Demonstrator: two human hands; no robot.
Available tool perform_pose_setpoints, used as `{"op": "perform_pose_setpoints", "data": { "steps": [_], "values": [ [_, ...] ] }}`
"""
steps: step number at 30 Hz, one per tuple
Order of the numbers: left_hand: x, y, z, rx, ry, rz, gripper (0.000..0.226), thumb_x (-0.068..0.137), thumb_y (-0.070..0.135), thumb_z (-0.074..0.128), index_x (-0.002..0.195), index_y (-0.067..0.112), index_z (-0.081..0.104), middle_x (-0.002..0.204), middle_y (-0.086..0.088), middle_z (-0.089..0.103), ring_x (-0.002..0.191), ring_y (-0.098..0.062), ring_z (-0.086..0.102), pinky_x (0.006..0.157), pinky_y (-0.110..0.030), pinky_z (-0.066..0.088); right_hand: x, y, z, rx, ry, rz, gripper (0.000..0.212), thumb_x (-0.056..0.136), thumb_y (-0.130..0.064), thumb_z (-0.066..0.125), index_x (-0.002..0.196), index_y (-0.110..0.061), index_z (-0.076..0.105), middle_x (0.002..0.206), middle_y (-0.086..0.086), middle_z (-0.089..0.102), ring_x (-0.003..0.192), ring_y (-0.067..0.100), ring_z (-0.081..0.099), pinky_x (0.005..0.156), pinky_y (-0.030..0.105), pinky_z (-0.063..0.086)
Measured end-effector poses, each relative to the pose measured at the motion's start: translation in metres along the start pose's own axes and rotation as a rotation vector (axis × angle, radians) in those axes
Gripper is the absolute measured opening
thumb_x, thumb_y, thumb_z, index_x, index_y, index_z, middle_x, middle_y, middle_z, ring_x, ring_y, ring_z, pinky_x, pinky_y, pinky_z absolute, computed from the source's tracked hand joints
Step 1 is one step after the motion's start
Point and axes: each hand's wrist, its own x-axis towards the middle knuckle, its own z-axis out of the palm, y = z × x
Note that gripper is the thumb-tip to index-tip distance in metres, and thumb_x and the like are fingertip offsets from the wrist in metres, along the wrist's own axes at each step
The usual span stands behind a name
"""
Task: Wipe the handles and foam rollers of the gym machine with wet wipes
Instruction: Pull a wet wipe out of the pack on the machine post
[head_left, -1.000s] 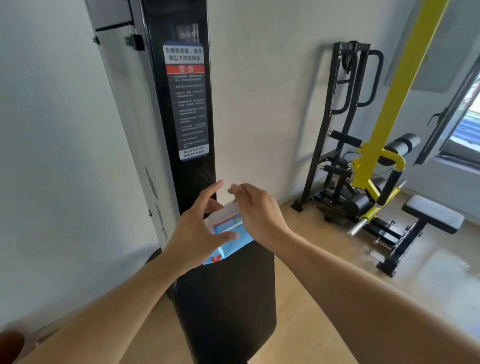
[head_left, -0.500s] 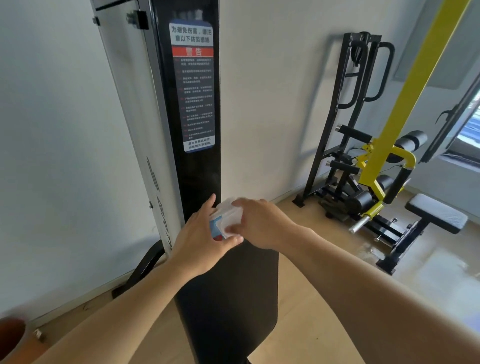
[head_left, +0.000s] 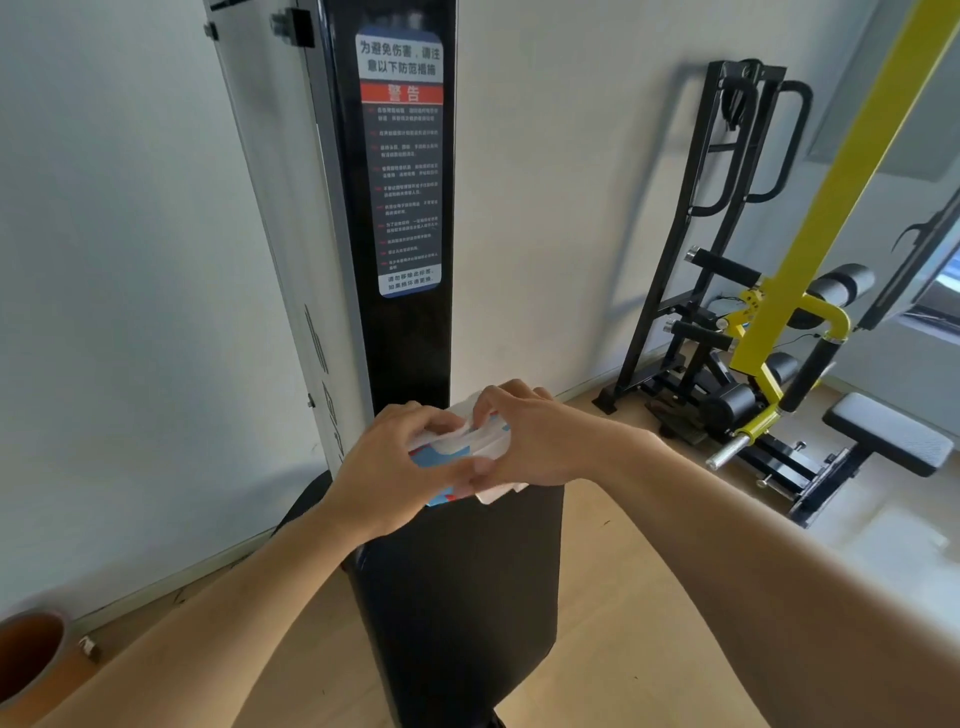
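Observation:
A blue-and-white pack of wet wipes (head_left: 441, 462) sits between my two hands, just above the top edge of a black padded panel (head_left: 457, 597). My left hand (head_left: 395, 462) grips the pack from the left. My right hand (head_left: 535, 441) closes over its top right, fingertips pinching a white wipe (head_left: 460, 431) at the opening. At the right stands a yellow-and-black gym machine (head_left: 810, 260) with black foam rollers (head_left: 841, 286) and black grip handles (head_left: 808, 374).
A tall black column (head_left: 400, 208) with a warning sticker rises right behind my hands. A black rack (head_left: 727, 197) leans on the wall at the right, a padded seat (head_left: 888, 431) beside it. An orange pot (head_left: 26, 660) sits bottom left.
Both hands have closed in on the pack. The left fingers went from spread to curled around it. The right fingertips now pinch a white wipe at the top.

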Motion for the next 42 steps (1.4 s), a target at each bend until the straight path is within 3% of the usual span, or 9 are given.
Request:
{"op": "perform_pose_setpoints", "data": {
  "steps": [7, 11, 14, 18, 21, 24, 34, 38, 42],
  "values": [
    [-0.009, 0.003, 0.014, 0.029, 0.060, 0.121, 0.057, 0.086, 0.070, 0.052, 0.120, 0.028, 0.067, 0.114, 0.020, 0.059, 0.111, -0.005, 0.056, 0.089, -0.018, 0.053, -0.048, 0.028, 0.007, -0.055, -0.054, -0.133, 0.107, 0.066, -0.053, 0.088, 0.147, -0.046, 0.020, 0.160, -0.018, 0.017, 0.141, 0.014, 0.020, 0.118, 0.036, 0.027],
    [-0.006, -0.001, 0.018, -0.087, 0.116, 0.061, 0.047, 0.089, 0.057, 0.055, 0.114, 0.020, 0.071, 0.108, 0.014, 0.067, 0.105, -0.005, 0.064, 0.083, -0.022, 0.059, -0.050, 0.045, 0.018, 0.065, 0.117, -0.180, 0.062, 0.093, -0.030, 0.071, 0.145, -0.048, 0.042, 0.161, -0.016, 0.030, 0.146, 0.011, 0.029, 0.119, 0.040, 0.033],
    [-0.003, 0.000, 0.021, -0.062, 0.192, -0.030, 0.033, 0.096, 0.049, 0.053, 0.109, 0.022, 0.066, 0.099, 0.013, 0.067, 0.093, -0.003, 0.066, 0.068, -0.014, 0.055, -0.041, 0.043, 0.011, 0.256, 0.219, -0.081, 0.036, 0.095, -0.046, 0.063, 0.130, -0.039, 0.061, 0.130, -0.018, 0.062, 0.114, 0.006, 0.058, 0.094, 0.027, 0.051],
    [0.001, 0.000, 0.020, -0.127, 0.439, -0.262, 0.019, 0.106, 0.033, 0.042, 0.106, 0.018, 0.053, 0.092, 0.004, 0.062, 0.085, -0.013, 0.065, 0.059, -0.018, 0.047, -0.016, 0.029, 0.012, 0.531, 0.366, 0.124, 0.040, 0.088, -0.045, 0.073, 0.121, -0.033, 0.054, 0.100, -0.013, 0.067, 0.083, 0.007, 0.064, 0.052, 0.007, 0.046],
    [0.004, 0.000, 0.017, -0.226, 0.509, -0.408, 0.021, 0.107, 0.030, 0.038, 0.109, 0.013, 0.049, 0.096, -0.003, 0.058, 0.084, -0.015, 0.063, 0.059, -0.021, 0.048, 0.006, 0.019, 0.022, 0.535, 0.355, 0.222, 0.057, 0.078, -0.044, 0.082, 0.126, -0.042, 0.052, 0.108, -0.009, 0.058, 0.103, 0.017, 0.057, 0.079, 0.031, 0.061],
    [0.005, 0.001, 0.015, -0.259, 0.500, -0.445, 0.021, 0.108, 0.028, 0.036, 0.111, 0.010, 0.047, 0.092, -0.001, 0.055, 0.082, -0.013, 0.061, 0.057, -0.020, 0.046, 0.018, 0.016, 0.026, 0.480, 0.325, 0.301, 0.055, 0.081, -0.043, 0.076, 0.132, -0.045, 0.054, 0.130, -0.007, 0.048, 0.120, 0.019, 0.042, 0.100, 0.042, 0.052],
    [0.003, 0.001, 0.008, -0.205, 0.512, -0.338, 0.020, 0.107, 0.028, 0.039, 0.107, 0.011, 0.050, 0.091, -0.002, 0.057, 0.078, -0.012, 0.057, 0.060, -0.016, 0.043, 0.020, 0.004, 0.028, 0.552, 0.344, 0.371, 0.062, 0.084, -0.066, 0.061, 0.138, -0.039, 0.048, 0.126, -0.006, 0.057, 0.093, 0.018, 0.068, 0.082, 0.037, 0.062],
    [0.004, 0.002, 0.006, -0.128, 0.530, -0.233, 0.021, 0.106, 0.028, 0.043, 0.106, 0.009, 0.053, 0.094, -0.008, 0.061, 0.079, -0.016, 0.059, 0.061, -0.016, 0.042, 0.018, 0.003, 0.027, 0.563, 0.317, 0.362, 0.080, 0.078, -0.072, 0.066, 0.146, -0.038, 0.040, 0.131, -0.003, 0.055, 0.098, 0.019, 0.068, 0.085, 0.039, 0.061],
    [0.003, 0.026, -0.004, -0.089, 0.649, -0.013, 0.031, 0.101, 0.036, 0.044, 0.104, 0.009, 0.058, 0.091, -0.003, 0.065, 0.081, -0.016, 0.061, 0.065, -0.014, 0.042, 0.011, 0.000, 0.021, 0.599, 0.424, 0.348, 0.100, 0.060, -0.094, 0.043, 0.146, -0.044, 0.038, 0.144, -0.005, 0.050, 0.113, 0.025, 0.062, 0.087, 0.046, 0.058]
  ]
}}
